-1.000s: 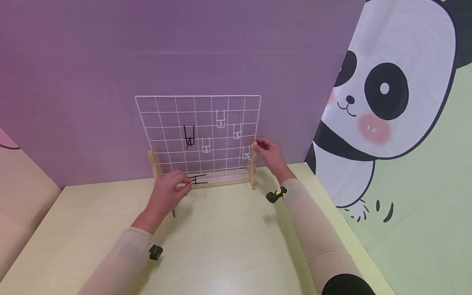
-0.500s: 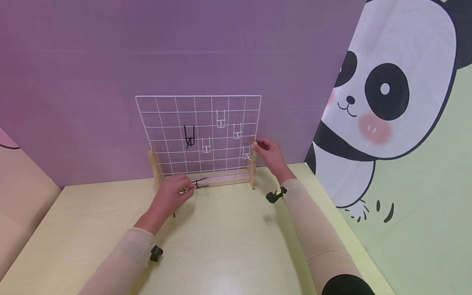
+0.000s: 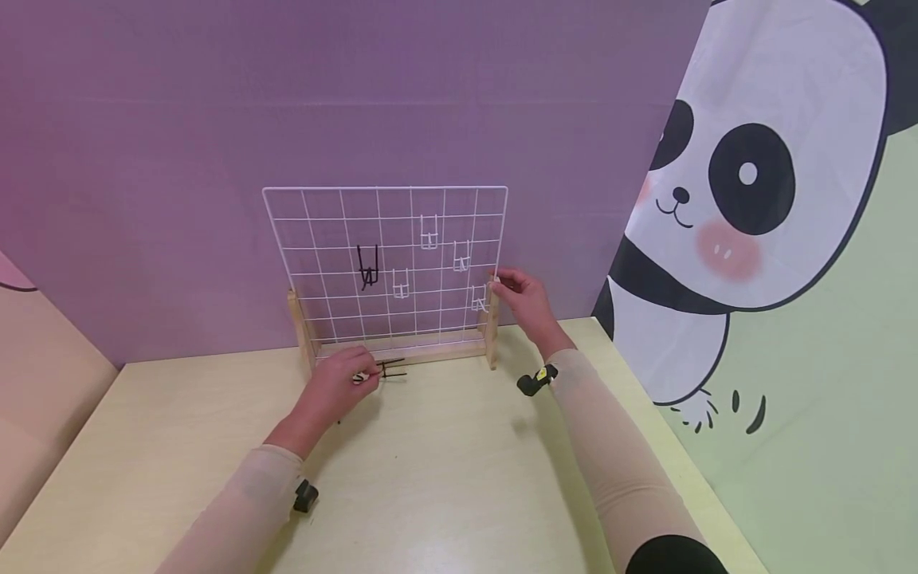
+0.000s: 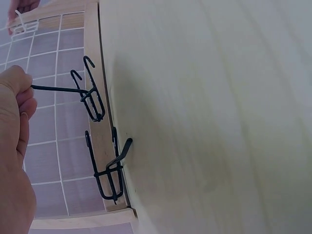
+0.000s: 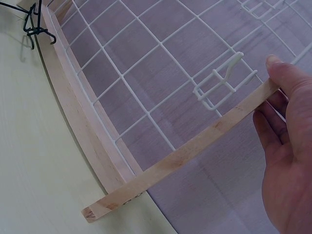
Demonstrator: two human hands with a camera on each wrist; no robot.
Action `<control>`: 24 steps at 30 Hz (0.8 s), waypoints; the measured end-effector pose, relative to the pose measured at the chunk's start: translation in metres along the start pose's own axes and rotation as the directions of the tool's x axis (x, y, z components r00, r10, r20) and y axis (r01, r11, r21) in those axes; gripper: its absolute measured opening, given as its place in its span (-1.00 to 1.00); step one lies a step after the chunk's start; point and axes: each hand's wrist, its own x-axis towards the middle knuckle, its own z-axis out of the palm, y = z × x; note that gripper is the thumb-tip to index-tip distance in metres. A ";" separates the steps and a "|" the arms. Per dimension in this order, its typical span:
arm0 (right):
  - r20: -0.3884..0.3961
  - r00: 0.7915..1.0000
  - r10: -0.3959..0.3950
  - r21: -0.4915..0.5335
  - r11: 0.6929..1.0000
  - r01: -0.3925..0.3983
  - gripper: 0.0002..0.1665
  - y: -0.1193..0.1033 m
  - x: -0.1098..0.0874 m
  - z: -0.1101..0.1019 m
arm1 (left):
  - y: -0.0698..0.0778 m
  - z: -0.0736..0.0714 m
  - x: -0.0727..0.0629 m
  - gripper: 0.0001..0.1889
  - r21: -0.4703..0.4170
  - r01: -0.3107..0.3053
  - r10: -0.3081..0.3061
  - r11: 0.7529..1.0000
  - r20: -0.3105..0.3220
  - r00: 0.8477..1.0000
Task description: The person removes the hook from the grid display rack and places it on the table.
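My left hand (image 3: 344,379) pinches the straight prong of a black wire hook (image 4: 58,88), low in front of the white wire grid (image 3: 387,188). The hook's two bent ends point away from the fingers. Another black hook (image 4: 108,171) is by the stand's base, mostly behind the left hand in the head view. My right hand (image 3: 527,303) grips the top of the right wooden upright (image 5: 170,163), thumb on one side and fingers on the other. Just inside this upright hangs a white wire hook (image 5: 219,87) on the grid.
Higher on the grid hang a black hook (image 3: 369,275) and several white hooks, one of them the topmost white hook (image 3: 429,241). The grid stands in a wooden base (image 3: 445,351) at the back of the pale table (image 3: 430,462), before a purple wall (image 3: 402,96).
My left hand has moved slightly down and toward me, taking the black hook lower, away from the grid's bottom. The right hand stays on the upright.
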 end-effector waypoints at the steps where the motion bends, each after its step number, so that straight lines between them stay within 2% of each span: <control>1: 0.000 1.000 0.000 0.000 1.000 0.000 -0.62 0.000 0.000 0.000 | 0.000 0.000 0.000 -0.81 -0.003 0.007 -0.006 1.000 0.010 1.000; 16: -0.005 1.000 0.002 0.011 1.000 -0.002 -0.63 -0.001 0.000 0.002 | -0.004 0.002 -0.004 -0.82 -0.022 0.078 -0.076 0.997 0.110 0.991; 24: -0.003 1.000 -0.003 0.027 1.000 0.003 -0.62 0.000 0.000 0.001 | -0.005 0.003 -0.005 -0.89 -0.076 0.162 -0.143 0.984 0.203 0.969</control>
